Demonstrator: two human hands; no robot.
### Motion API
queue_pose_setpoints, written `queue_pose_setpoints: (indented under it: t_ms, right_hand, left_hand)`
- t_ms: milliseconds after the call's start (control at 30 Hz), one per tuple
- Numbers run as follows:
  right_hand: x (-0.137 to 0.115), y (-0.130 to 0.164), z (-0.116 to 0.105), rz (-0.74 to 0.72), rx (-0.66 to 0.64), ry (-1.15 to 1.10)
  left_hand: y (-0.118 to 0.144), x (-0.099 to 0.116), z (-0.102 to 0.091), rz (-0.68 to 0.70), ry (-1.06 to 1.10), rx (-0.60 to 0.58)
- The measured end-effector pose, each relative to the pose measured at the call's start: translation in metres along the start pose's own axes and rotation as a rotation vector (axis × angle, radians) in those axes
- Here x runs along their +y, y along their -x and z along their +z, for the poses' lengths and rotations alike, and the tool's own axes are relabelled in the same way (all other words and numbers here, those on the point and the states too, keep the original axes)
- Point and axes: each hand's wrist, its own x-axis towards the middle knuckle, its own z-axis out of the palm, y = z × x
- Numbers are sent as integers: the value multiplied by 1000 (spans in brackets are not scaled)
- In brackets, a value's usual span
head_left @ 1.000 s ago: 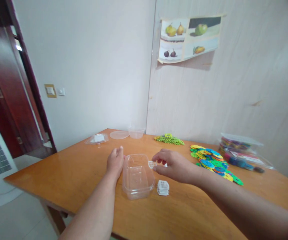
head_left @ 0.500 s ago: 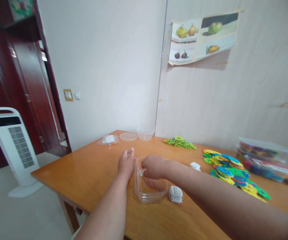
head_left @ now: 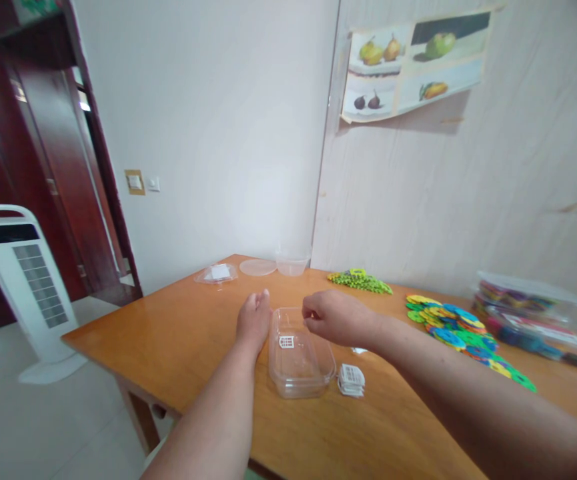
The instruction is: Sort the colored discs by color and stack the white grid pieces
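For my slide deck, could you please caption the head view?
Left hand beside clear plastic box holding one white piece; right hand above it.

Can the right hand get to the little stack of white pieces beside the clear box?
Probably yes. The right hand hovers over the clear box, and the stack of white pieces lies on the table just below it, uncovered, with nothing between them.
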Motion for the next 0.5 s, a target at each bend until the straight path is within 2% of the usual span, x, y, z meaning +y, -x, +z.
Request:
queue_pose_setpoints:
  t_ms: [100,233,500]
  right_hand:
    - [13,26,-8,45,28,-87]
    - [28,54,-5,72,-22,-207]
    - [41,80,8,80,-140,-266]
  left_hand:
    - [0,0,0,-13,-13,0]
    - [-1,0,0,-7,-49,7]
    - [-5,-4,2,-20,-52,12]
